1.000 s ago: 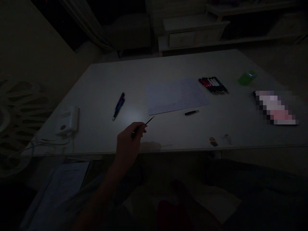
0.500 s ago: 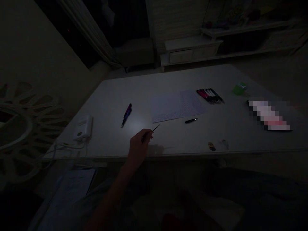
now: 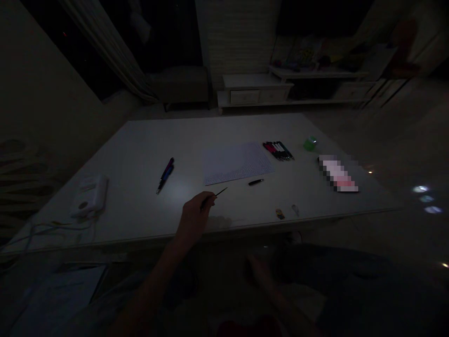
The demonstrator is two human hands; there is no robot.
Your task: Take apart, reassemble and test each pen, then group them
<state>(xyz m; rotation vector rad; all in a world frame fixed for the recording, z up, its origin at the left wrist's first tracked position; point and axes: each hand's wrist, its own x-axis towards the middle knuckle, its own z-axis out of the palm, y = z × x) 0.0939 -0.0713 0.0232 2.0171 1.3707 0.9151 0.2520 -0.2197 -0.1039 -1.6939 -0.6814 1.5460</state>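
Note:
My left hand is closed, pinching a dark pen above the near part of the table. A thin, refill-like rod sticks out of it toward the upper right. To the right, a short black pen piece lies on the table. Just beyond is a sheet of paper with dense markings along its near and right parts. My right hand is low, below the table edge in deep shadow; its fingers cannot be made out.
Two pens lie left on the white table, near a power strip with cables. A row of several pens, a green container and a phone are right. Two small items, one a yellowish figure, lie near the front edge.
The camera view has turned and shifted, so the table things appear further left. My right forearm now shows below the table. My left hand keeps its hold on the pen.

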